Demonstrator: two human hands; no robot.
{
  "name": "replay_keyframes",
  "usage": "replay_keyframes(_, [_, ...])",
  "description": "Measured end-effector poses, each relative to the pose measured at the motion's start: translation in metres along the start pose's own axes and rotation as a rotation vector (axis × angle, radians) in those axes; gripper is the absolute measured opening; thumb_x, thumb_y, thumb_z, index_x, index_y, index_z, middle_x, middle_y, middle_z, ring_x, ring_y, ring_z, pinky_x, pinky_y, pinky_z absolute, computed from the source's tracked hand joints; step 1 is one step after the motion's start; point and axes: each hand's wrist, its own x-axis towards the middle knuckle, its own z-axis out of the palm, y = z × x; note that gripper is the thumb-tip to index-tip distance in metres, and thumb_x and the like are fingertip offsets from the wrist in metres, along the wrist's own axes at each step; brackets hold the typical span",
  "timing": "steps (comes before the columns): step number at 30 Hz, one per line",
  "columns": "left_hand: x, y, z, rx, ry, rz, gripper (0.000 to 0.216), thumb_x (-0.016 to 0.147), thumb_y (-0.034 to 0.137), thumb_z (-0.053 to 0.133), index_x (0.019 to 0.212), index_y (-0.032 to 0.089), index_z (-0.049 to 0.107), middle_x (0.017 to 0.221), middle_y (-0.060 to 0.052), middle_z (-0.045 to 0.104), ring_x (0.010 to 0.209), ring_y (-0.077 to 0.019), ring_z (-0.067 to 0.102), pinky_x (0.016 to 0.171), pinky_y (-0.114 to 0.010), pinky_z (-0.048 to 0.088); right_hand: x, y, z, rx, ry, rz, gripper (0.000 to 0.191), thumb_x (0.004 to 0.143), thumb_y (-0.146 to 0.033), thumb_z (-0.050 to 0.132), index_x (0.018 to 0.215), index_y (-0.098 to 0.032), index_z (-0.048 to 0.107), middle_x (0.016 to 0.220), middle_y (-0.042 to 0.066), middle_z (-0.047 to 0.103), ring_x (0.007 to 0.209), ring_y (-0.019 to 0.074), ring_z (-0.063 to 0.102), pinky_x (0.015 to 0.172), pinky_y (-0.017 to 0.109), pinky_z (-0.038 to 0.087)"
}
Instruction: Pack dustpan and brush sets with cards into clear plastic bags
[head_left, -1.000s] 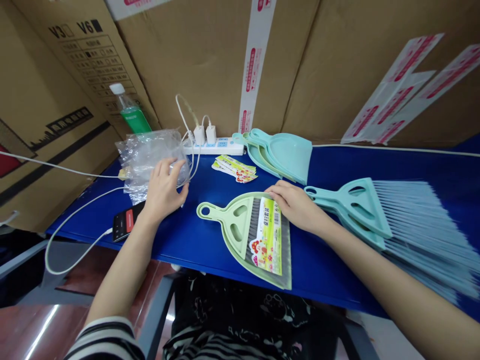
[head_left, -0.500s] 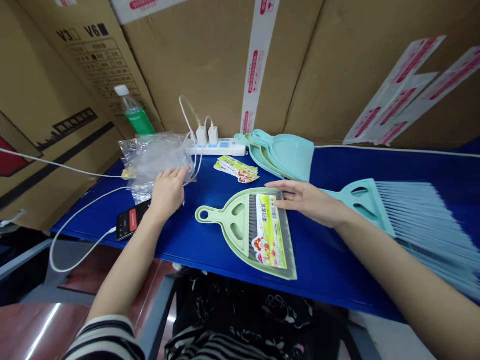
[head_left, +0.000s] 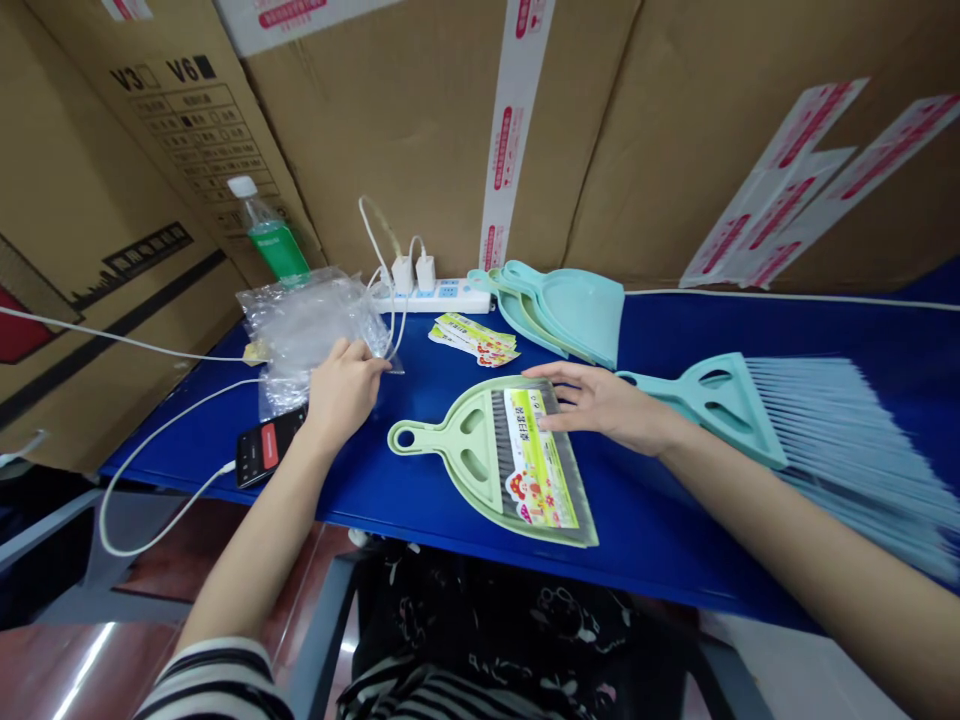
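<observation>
A pale green dustpan (head_left: 469, 455) with a small brush and a yellow-green printed label (head_left: 538, 457) lies on the blue table (head_left: 660, 540) in front of me. My right hand (head_left: 600, 405) rests flat on its far right edge, fingers stretched out and touching the label. My left hand (head_left: 341, 390) is at the left, its fingers pinched on the edge of a pile of clear plastic bags (head_left: 307, 320).
Stacked teal dustpans (head_left: 577, 310) and teal brushes (head_left: 757, 420) lie at the right. Loose labels (head_left: 474, 338), a power strip (head_left: 439, 295) with chargers, a green-labelled bottle (head_left: 266, 235) and a phone (head_left: 262, 448) on a cable are at the left. Cardboard boxes (head_left: 420, 120) wall the back.
The green dustpan has turned slightly, its handle swinging up and left. My right hand has flattened on it. My left hand has gone from resting on the bags to pinching their edge.
</observation>
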Motion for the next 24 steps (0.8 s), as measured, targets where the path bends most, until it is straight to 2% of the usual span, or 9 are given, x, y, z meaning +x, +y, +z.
replay_keyframes(3, [-0.001, 0.003, -0.001, 0.007, -0.029, -0.005, 0.034, 0.091, 0.019, 0.042, 0.094, 0.022, 0.076, 0.083, -0.011, 0.062, 0.088, -0.0269, 0.059, 0.054, -0.031, 0.044, -0.002, 0.001, 0.004, 0.063, -0.004, 0.012, 0.05, 0.055, -0.031, 0.082, 0.1, -0.023, 0.062, 0.113, 0.007, 0.069, 0.114, 0.0263, 0.06, 0.104, 0.051, 0.045])
replay_keyframes(6, [-0.001, 0.004, -0.002, -0.037, -0.061, 0.036, 0.032, 0.092, 0.021, 0.041, 0.097, 0.022, 0.073, 0.083, -0.009, 0.061, 0.086, -0.0246, 0.062, 0.058, -0.029, 0.045, -0.005, 0.003, 0.006, 0.095, 0.012, 0.012, 0.044, 0.058, -0.033, 0.082, 0.098, -0.023, 0.065, 0.119, 0.008, 0.067, 0.118, 0.0267, 0.058, 0.105, 0.051, 0.043])
replay_keyframes(11, [-0.003, 0.009, -0.007, -0.151, -0.14, 0.192, 0.034, 0.096, 0.041, 0.039, 0.108, 0.018, 0.06, 0.097, -0.009, 0.065, 0.093, -0.0248, 0.062, 0.073, -0.032, 0.05, -0.009, 0.008, 0.008, 0.111, 0.021, -0.005, 0.051, 0.058, -0.038, 0.084, 0.103, -0.022, 0.065, 0.117, 0.009, 0.068, 0.116, 0.0271, 0.059, 0.106, 0.053, 0.042])
replay_keyframes(15, [-0.005, 0.011, -0.01, -0.252, -0.206, 0.309, 0.04, 0.096, 0.052, 0.033, 0.101, 0.018, 0.053, 0.09, -0.007, 0.064, 0.079, -0.021, 0.061, 0.07, -0.032, 0.049, -0.011, 0.011, 0.012, 0.152, 0.056, -0.022, 0.054, 0.058, -0.036, 0.084, 0.104, -0.022, 0.062, 0.115, 0.009, 0.068, 0.116, 0.0274, 0.059, 0.105, 0.052, 0.043])
replay_keyframes(20, [-0.004, 0.014, -0.004, -0.21, -0.243, 0.386, 0.035, 0.097, 0.043, 0.031, 0.086, 0.019, 0.052, 0.077, -0.005, 0.061, 0.071, -0.0198, 0.059, 0.065, -0.03, 0.045, -0.019, 0.009, 0.02, 0.286, 0.133, -0.022, 0.061, 0.062, -0.03, 0.08, 0.116, -0.025, 0.054, 0.121, 0.008, 0.064, 0.12, 0.0256, 0.057, 0.107, 0.047, 0.042])
replay_keyframes(24, [-0.002, 0.019, 0.001, -0.162, -0.283, 0.447, 0.038, 0.099, 0.034, 0.026, 0.078, 0.018, 0.054, 0.071, -0.006, 0.061, 0.066, -0.0189, 0.059, 0.063, -0.029, 0.043, -0.024, 0.004, 0.027, 0.378, 0.122, 0.035, 0.074, 0.067, -0.029, 0.075, 0.132, -0.026, 0.042, 0.124, 0.008, 0.063, 0.121, 0.025, 0.056, 0.108, 0.045, 0.042])
